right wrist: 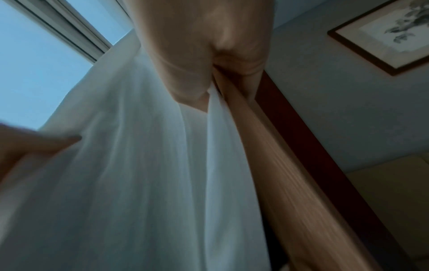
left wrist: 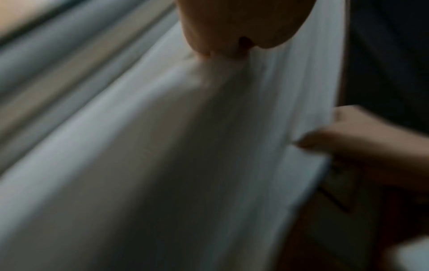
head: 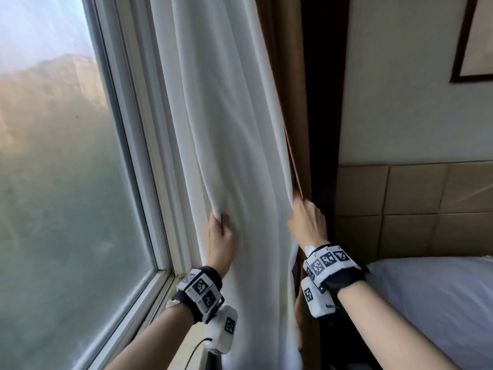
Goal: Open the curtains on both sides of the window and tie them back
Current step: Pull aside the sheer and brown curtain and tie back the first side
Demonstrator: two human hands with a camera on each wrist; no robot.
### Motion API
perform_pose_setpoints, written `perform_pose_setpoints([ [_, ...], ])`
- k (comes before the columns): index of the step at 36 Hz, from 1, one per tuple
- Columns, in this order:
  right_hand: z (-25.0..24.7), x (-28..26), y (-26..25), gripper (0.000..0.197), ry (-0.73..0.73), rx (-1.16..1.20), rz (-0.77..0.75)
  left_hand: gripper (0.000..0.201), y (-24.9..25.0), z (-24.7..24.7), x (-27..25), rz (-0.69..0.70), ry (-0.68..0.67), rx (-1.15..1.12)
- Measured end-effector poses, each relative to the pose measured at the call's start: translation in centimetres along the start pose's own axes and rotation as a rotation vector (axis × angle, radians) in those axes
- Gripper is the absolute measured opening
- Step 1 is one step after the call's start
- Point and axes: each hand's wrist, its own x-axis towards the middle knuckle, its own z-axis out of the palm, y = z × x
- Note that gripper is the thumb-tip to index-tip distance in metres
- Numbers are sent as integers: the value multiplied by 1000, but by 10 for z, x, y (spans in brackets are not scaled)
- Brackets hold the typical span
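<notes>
Both wrists wear marker bands; my left hand (head: pixel 219 236) grips a fold of the white sheer curtain (head: pixel 226 129), my right hand (head: pixel 309 222) pinches its edge beside the tan drape (head: pixel 289 76).

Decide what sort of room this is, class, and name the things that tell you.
Probably a hotel bedroom: a white pillow lies against a padded tan headboard, a framed picture hangs above, and a white curtain with a brown drape hangs at the window.

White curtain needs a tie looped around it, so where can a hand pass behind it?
Free: the gap between white curtain and window frame, beside the left hand. Crowded: the right edge, where the right hand pinches it against the brown curtain.
</notes>
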Motion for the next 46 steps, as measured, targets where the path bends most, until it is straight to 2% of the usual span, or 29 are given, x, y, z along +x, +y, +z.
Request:
perform_pose_setpoints([
  [1, 2, -3, 1, 59, -12, 12, -5, 13, 4, 5, -6, 13, -24, -34],
  [3, 4, -9, 0, 62, -35, 54, -27, 30, 14, 16, -16, 70, -105, -65],
  [6, 3, -20, -3, 59, -29, 142, -32, 49, 25, 36, -28, 242, -236, 20],
  [8, 1, -25, -7, 53, -53, 344, 39, 41, 26, 49, -32, 278, -293, 66],
  [10, -4, -28, -14, 43, -140, 600, 124, 19, 32, 59, -37, 275, -349, 46],
  [11, -6, -27, -17, 45, -183, 679, 146, 17, 35, 63, -40, 285, -378, 56],
  [12, -7, -25, -20, 55, -213, 716, 164, 26, 36, 67, -41, 321, -403, 87],
  [14, -8, -19, -22, 72, -195, 670, 173, 39, 36, 71, -40, 315, -442, 74],
  [15, -6, -16, -21, 72, -168, 617, 175, 35, 33, 71, -38, 252, -477, -8],
  [17, -5, -8, -15, 58, -149, 550, 202, 23, 25, 71, -30, 211, -572, -92],
  [20, -6, 1, -6, 37, -230, 457, 241, 16, 10, 63, -15, 192, -719, -85],
  [22, -7, 5, -1, 36, -262, 413, 222, 16, 2, 54, -1, 135, -659, -87],
  [25, -6, 8, 4, 36, -251, 362, 183, 20, -10, 37, 26, -21, -469, -143],
  [27, -4, 9, 6, 32, -230, 359, 166, 23, -20, 28, 46, -76, -340, -124],
  [29, -3, 10, 9, 29, -205, 356, 151, 31, -31, 22, 68, -106, -233, -94],
  [31, -4, 10, 10, 28, -187, 345, 135, 47, -39, 20, 87, -150, -182, -71],
  [35, -5, 10, 11, 28, -161, 355, 103, 57, -39, 28, 110, -248, -232, -115],
  [40, 1, 14, 11, 29, -191, 368, 92, 59, -23, 61, 114, -502, -419, -351],
  [43, 5, 19, 8, 30, -222, 339, 95, 44, -8, 79, 106, -555, -546, -524],
  [46, 8, 23, 7, 31, -237, 294, 121, 27, 9, 92, 93, -517, -496, -515],
])
